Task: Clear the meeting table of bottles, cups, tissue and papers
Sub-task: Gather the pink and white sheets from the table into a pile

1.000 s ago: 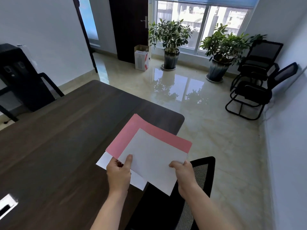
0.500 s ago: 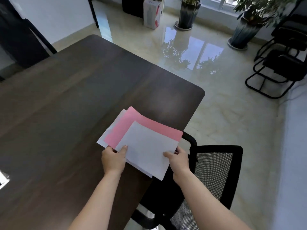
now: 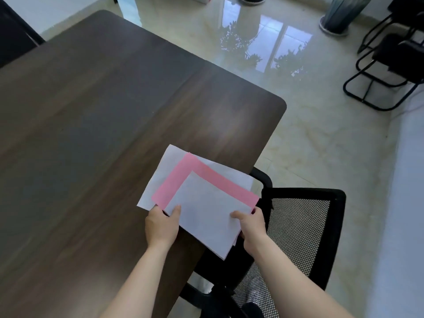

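- The left grip (image 3: 161, 227) grasps the near left corner of the stack of papers (image 3: 207, 218). Its thumb lies flat on the top sheet and its fingers are tucked out of sight underneath.
- The right grip (image 3: 252, 228) pinches the stack's near right edge in the same way, thumb on top and fingers curled below.
- The stack is fanned. A white top sheet (image 3: 202, 203) lies uppermost, and a pink sheet (image 3: 206, 176) shows as a band along the top sheet's far and left sides.
- A larger white bottom sheet (image 3: 166, 167) sticks out beyond the pink one, towards the far left.
- The papers are at the near right edge of the dark wood-grain worktop (image 3: 91, 111). Their nearest corner hangs past that edge.
- The stack seems to rest lightly on the worktop, but from this angle it could be held just above it.
- A black mesh chair (image 3: 302, 228) stands just beside the worktop's edge, under the overhanging corner and the right forearm.
- Beyond it, the glossy pale floor (image 3: 316, 145) reflects a window and foliage.
- A dark plant pot (image 3: 341, 14) stands at the top of the view. Black sled-base chairs (image 3: 387, 58) stand at the far right, well apart from the worktop.
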